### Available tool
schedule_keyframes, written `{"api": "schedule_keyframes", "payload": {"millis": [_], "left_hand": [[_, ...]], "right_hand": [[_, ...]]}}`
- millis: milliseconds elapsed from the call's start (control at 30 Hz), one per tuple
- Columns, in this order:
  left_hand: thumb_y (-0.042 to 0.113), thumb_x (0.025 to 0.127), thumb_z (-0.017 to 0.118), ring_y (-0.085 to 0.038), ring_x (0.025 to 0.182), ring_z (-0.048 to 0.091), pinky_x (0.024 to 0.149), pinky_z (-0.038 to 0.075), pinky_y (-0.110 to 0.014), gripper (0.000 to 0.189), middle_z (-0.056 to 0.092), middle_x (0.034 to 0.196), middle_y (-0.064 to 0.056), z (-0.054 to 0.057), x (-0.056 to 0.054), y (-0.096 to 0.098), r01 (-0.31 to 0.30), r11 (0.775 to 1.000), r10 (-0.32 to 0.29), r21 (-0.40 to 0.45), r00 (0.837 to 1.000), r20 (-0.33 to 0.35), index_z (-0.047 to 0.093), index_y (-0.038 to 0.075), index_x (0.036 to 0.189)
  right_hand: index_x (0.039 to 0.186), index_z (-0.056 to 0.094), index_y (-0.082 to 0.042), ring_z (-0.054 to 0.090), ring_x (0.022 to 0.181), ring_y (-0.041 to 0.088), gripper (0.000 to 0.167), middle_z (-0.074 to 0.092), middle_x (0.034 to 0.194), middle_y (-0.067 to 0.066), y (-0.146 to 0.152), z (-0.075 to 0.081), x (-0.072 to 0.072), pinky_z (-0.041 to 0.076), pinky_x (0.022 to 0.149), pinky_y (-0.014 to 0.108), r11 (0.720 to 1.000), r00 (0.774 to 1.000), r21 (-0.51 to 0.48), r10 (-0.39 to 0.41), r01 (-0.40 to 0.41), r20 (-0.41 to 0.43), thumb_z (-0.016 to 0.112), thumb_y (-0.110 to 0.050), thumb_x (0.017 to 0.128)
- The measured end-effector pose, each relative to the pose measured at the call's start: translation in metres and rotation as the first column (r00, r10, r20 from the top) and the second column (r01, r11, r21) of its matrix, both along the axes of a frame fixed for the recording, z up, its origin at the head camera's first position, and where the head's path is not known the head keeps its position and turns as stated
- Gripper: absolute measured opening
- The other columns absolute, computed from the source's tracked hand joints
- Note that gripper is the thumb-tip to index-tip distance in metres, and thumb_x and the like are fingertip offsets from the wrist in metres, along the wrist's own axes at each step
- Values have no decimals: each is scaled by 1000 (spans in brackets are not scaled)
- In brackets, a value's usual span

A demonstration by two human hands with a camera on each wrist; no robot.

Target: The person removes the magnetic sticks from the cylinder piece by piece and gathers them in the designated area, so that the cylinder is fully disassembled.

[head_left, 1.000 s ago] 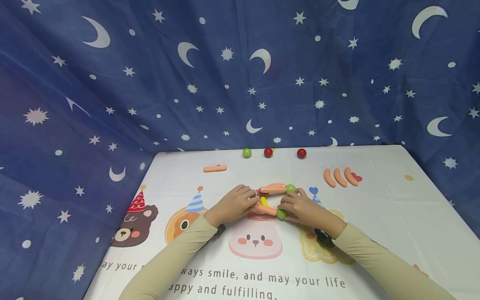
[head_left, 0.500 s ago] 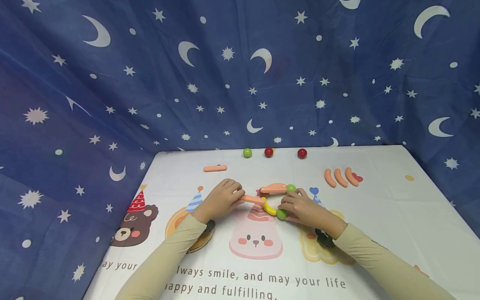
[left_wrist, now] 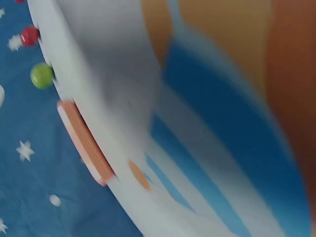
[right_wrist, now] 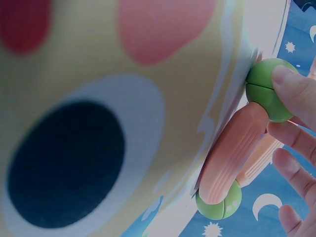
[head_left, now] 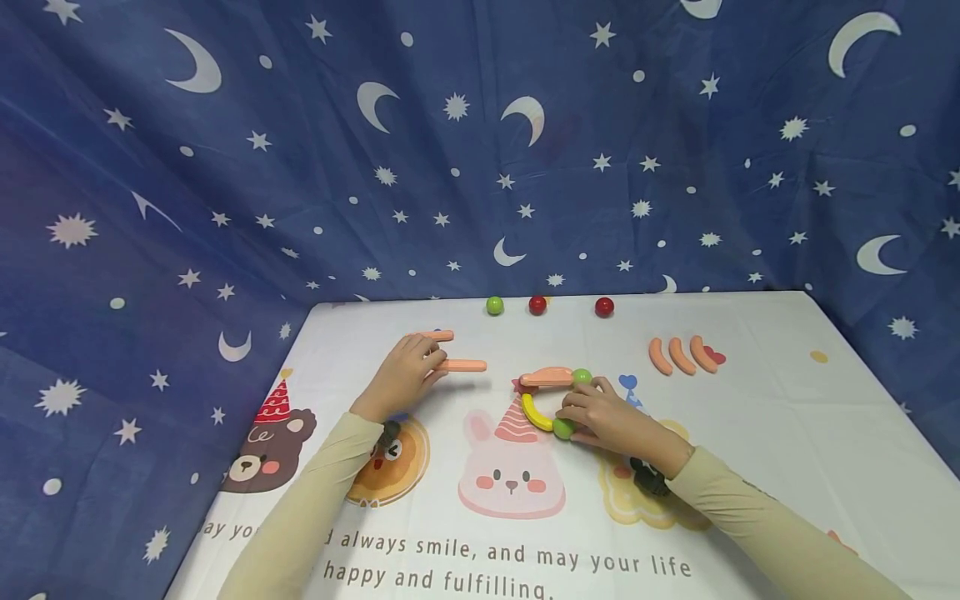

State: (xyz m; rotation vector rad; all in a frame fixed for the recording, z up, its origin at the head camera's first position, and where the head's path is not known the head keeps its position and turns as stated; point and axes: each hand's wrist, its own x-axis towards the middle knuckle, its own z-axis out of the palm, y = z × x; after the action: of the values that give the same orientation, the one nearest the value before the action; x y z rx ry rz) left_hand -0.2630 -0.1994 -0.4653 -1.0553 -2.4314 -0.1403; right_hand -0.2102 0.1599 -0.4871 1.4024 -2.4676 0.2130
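In the head view my left hand [head_left: 402,379] pinches the left end of a toy sausage [head_left: 465,366], beside a second sausage [head_left: 442,335] partly behind the fingers. Neither the hand nor its held sausage shows in the left wrist view. My right hand [head_left: 609,417] holds a green ball [head_left: 563,429] between thumb and fingers, the thumb pressing on it in the right wrist view. Touching that ball is a yellow banana-shaped piece [head_left: 536,413]. Another sausage [head_left: 547,377] lies between a red ball [head_left: 527,388] and a green ball [head_left: 582,377]. The right wrist view shows a sausage [right_wrist: 234,153] joining both green balls, hidden by my hand from above.
Along the table's back edge sit a green ball [head_left: 495,306] and two red balls [head_left: 537,305]. Several curved sausages [head_left: 681,356] lie at the right. A white cloth with printed animals covers the table [head_left: 787,433]; a blue star-patterned curtain [head_left: 480,167] hangs behind.
My left hand has carried its sausage leftward and back, away from the near side of the arrangement, uncovering the yellow piece. My right hand stays on the green ball.
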Motion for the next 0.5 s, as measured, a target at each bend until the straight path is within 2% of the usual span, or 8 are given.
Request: {"api": "schedule_keyframes", "payload": {"millis": [67, 200, 367, 500], "left_hand": [[20, 87, 66, -23, 94, 58, 87, 45, -37, 13, 63, 109, -3, -1, -5, -6, -34, 999, 34, -2, 999, 16, 59, 10, 83], [19, 85, 68, -22, 79, 52, 78, 43, -37, 11, 56, 82, -4, -4, -16, -16, -90, 996, 89, 15, 995, 46, 61, 10, 88], [18, 87, 65, -24, 79, 52, 79, 43, -39, 13, 56, 81, -6, -9, -28, -25, -151, 989, 151, -8, 984, 90, 66, 9, 95], [19, 90, 62, -24, 80, 51, 81, 43, -39, 13, 56, 84, -6, -12, -35, -31, -197, 980, 201, -41, 969, 142, 67, 9, 96]], "right_hand": [[100, 70, -17, 55, 94, 17, 35, 67, 94, -4, 0, -1, 0, 37, 83, 41, 1000, 1000, -2, 3, -3, -5, 82, -28, 68], [99, 70, -17, 54, 94, 17, 35, 67, 94, -4, 0, -1, 0, 37, 82, 41, 1000, 1000, -4, 5, -5, -11, 82, -27, 68], [100, 70, -17, 54, 94, 17, 35, 67, 94, -4, 0, 1, 1, 37, 83, 42, 1000, 1000, -3, 3, -3, -2, 82, -27, 68], [100, 70, -18, 54, 95, 17, 35, 67, 95, -4, 0, 1, 1, 37, 83, 42, 1000, 1000, 1, -1, 1, 1, 81, -28, 68]]}}
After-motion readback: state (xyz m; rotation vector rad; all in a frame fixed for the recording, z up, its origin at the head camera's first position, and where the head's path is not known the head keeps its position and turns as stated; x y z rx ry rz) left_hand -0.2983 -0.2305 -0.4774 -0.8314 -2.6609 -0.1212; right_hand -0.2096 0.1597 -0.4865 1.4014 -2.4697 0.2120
